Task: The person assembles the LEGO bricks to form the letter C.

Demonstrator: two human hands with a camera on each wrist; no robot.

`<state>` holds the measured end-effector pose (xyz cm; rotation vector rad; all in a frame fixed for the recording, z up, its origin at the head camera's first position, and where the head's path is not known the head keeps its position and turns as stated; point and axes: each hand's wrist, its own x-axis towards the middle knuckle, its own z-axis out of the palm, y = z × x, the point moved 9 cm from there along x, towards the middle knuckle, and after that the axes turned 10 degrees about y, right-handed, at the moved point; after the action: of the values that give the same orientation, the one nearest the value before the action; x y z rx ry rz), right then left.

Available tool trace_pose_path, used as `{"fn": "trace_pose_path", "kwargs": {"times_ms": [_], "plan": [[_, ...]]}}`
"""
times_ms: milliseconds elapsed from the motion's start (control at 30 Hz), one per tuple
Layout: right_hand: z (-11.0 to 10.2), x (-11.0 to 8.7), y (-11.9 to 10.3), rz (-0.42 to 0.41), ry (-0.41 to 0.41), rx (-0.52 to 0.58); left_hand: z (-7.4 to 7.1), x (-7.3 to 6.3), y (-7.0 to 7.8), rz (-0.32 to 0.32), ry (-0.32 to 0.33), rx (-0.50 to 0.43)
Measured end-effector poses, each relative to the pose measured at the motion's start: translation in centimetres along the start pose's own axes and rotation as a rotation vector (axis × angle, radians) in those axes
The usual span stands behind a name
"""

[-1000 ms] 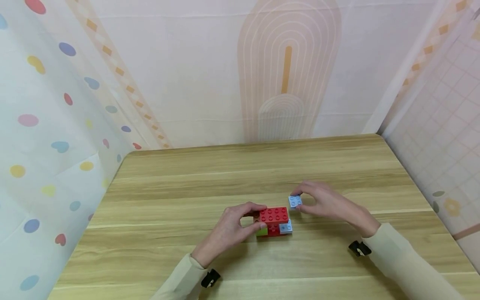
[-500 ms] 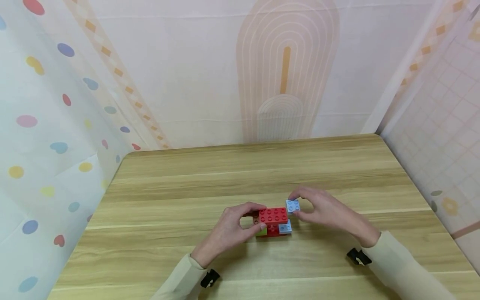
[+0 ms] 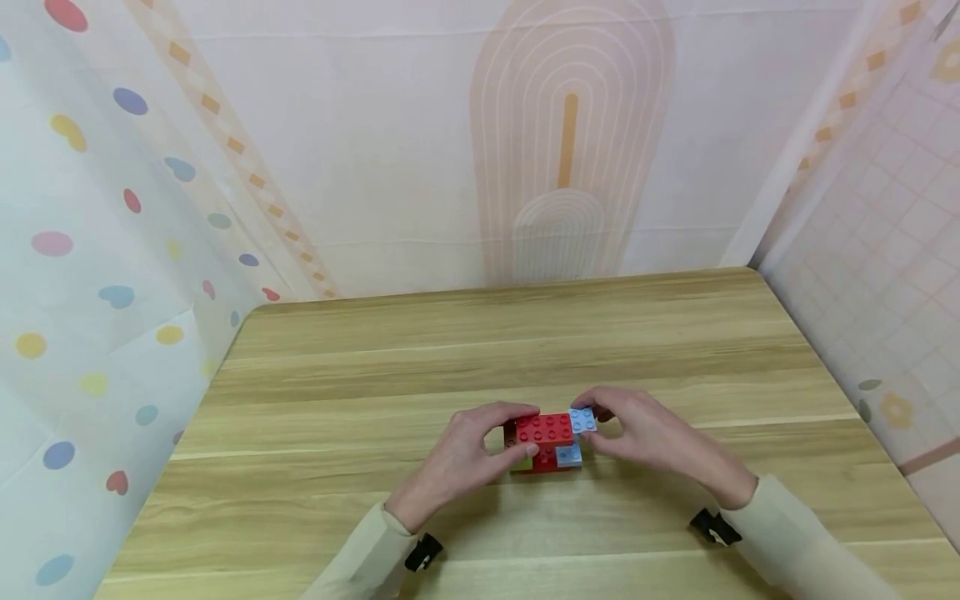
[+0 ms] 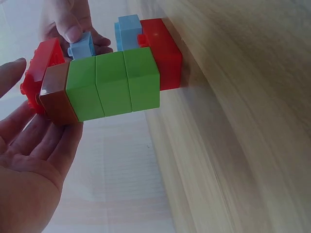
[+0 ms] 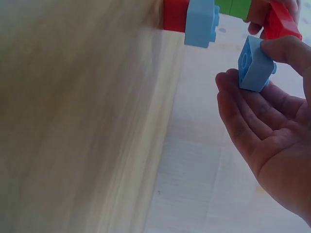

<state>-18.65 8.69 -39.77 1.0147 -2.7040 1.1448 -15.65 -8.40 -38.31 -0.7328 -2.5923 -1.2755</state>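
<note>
A toy brick structure stands on the wooden table (image 3: 390,358). Its base is a red brick (image 4: 164,56), from which a column of three green bricks (image 4: 114,85) rises to a brown brick (image 4: 54,94). A longer red brick (image 3: 545,428) tops it and reaches out to the right. On the base's right end sits a light blue brick (image 3: 568,456). My left hand (image 3: 465,454) grips the structure near its top, thumb in front and fingers behind. My right hand (image 3: 648,429) pinches a second light blue brick (image 5: 257,63) beside the top red brick's right end, above the lower blue one.
A pale patterned cloth (image 3: 390,142) hangs behind the table and along both sides. Both wrists carry small black devices, one at the left sleeve (image 3: 356,554) and one at the right sleeve (image 3: 798,533).
My right hand has moved the light blue brick toward me and slightly left, up against the top red brick's end as seen from above. My left hand and the structure have barely moved.
</note>
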Motion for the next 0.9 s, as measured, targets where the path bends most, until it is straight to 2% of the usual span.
{"fn": "trace_pose_path", "kwargs": {"times_ms": [167,533,900], "plan": [[0.6,-0.3,-0.2,0.01,-0.017,0.028,0.2,0.1,0.3,0.036,-0.006,0.015],[1.2,-0.4,-0.6,0.0,-0.017,0.09,0.5,0.3,0.1,0.007,-0.036,0.025],[1.4,-0.5,-0.5,0.053,-0.002,0.191,0.5,0.2,0.3,0.031,-0.019,0.006]]}}
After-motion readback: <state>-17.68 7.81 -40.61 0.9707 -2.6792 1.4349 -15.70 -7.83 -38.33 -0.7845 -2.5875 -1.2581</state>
